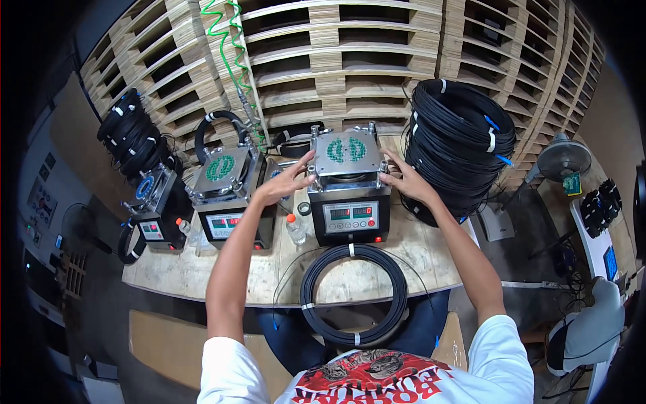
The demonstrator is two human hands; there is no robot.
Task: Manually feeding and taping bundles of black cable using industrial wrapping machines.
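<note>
In front of me stands a bench machine (352,225) with a black body and a red-lit display panel. On its top lies a square metal plate (326,163) bearing a ring of green connector pieces (346,150), with metal posts at the corners. My left hand (289,183) is at the plate's left side, fingers spread and tips touching near the front-left post. Opposite it, my right hand (410,183) rests its spread fingertips near the front-right post (384,167). A coil of black cable (313,283) tied with white bands leans at the table's front edge.
Two similar machines (227,225) (153,230) stand to the left. A small clear bottle with an orange cap (295,231) is beside my left forearm. A tall stack of black cable coils (444,148) rises at right. Behind are wooden pallets (330,54) and a green coiled hose (225,50).
</note>
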